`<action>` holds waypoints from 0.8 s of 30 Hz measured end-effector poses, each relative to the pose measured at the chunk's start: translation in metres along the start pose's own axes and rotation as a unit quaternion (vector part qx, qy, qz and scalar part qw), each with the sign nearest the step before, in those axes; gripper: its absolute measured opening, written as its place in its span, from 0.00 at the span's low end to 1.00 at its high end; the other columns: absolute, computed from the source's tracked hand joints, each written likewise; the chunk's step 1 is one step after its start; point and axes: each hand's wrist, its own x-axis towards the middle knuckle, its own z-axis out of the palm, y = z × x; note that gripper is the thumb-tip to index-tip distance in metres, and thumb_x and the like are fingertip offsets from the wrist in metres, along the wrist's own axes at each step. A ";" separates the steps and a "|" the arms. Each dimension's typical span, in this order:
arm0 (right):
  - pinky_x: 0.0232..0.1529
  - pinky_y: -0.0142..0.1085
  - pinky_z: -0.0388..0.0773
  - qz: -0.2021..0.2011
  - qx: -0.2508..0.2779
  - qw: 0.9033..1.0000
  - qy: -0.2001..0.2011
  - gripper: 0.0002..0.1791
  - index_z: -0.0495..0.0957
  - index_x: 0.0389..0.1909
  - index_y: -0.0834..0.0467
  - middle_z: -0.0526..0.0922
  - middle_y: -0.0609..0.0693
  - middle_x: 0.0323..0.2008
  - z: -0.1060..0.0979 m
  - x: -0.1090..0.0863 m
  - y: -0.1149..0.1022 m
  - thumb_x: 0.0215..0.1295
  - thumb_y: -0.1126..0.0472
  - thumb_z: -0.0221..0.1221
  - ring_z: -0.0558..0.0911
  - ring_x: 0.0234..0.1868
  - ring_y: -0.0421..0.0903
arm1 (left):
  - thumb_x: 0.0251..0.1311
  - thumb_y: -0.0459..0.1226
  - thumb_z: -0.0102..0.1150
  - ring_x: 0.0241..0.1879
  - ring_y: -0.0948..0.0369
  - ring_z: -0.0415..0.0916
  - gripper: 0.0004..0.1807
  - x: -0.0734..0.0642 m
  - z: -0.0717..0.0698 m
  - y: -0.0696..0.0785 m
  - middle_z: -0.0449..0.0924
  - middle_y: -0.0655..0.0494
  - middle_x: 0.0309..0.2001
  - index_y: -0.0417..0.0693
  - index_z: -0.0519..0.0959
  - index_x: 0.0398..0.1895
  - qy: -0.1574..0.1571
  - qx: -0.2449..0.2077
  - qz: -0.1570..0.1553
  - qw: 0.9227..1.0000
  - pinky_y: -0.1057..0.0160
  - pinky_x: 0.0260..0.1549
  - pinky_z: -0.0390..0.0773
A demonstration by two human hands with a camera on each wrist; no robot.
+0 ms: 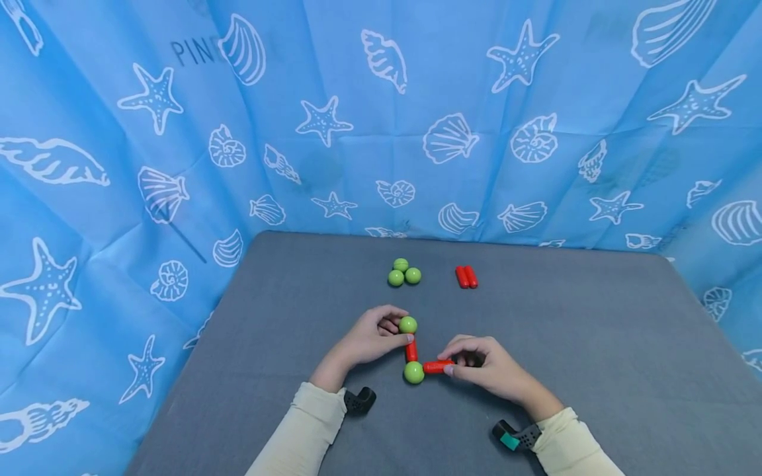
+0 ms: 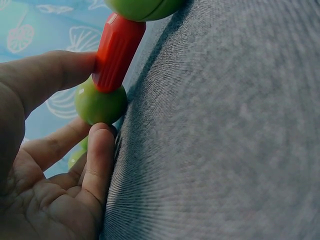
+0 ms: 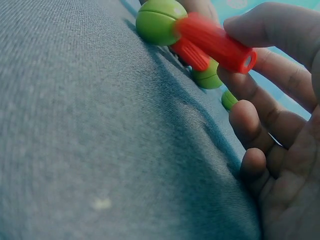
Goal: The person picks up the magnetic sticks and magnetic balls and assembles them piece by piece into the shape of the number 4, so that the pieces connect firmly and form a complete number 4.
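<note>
On the grey cloth, a red rod (image 1: 411, 352) links a far green ball (image 1: 408, 324) to a near green ball (image 1: 413, 372). My left hand (image 1: 375, 335) holds this piece at its far end, the thumb against the rod and fingertips against the far ball (image 2: 100, 102). Between the thumb and fingers of my right hand (image 1: 491, 367) is a second red rod (image 1: 436, 367), pinched, with a small metal disc in its free end in the right wrist view. Its other end meets the near ball (image 3: 159, 22); whether it is attached I cannot tell.
Three loose green balls (image 1: 401, 264) sit together toward the back of the table (image 1: 321, 271). Two red rods (image 1: 467, 277) lie side by side to their right. A blue curtain (image 1: 357, 145) with white shells and starfish hangs behind and at the sides.
</note>
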 end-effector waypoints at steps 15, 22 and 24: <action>0.30 0.35 0.77 -0.001 -0.001 1.000 0.006 0.10 0.86 0.50 0.64 0.85 0.59 0.42 0.001 -0.001 0.002 0.70 0.68 0.67 0.78 0.32 0.44 | 0.67 0.42 0.73 0.45 0.61 0.77 0.22 0.001 0.002 0.000 0.81 0.51 0.50 0.47 0.82 0.62 0.009 0.005 0.005 1.000 0.67 0.47 0.81; 0.31 0.35 0.77 0.011 -0.007 1.000 0.007 0.11 0.87 0.50 0.62 0.85 0.58 0.42 0.003 -0.001 0.002 0.67 0.67 0.70 0.78 0.33 0.44 | 0.67 0.42 0.73 0.43 0.61 0.78 0.22 0.000 0.004 0.003 0.80 0.51 0.51 0.48 0.81 0.62 0.024 0.015 0.006 1.000 0.68 0.45 0.81; 0.31 0.35 0.77 0.011 -0.008 1.000 0.008 0.11 0.87 0.49 0.61 0.85 0.58 0.42 0.004 -0.001 0.003 0.67 0.66 0.71 0.78 0.33 0.44 | 0.68 0.42 0.72 0.43 0.60 0.78 0.21 -0.001 0.003 0.005 0.81 0.51 0.51 0.48 0.82 0.61 0.030 0.016 0.002 0.999 0.66 0.44 0.82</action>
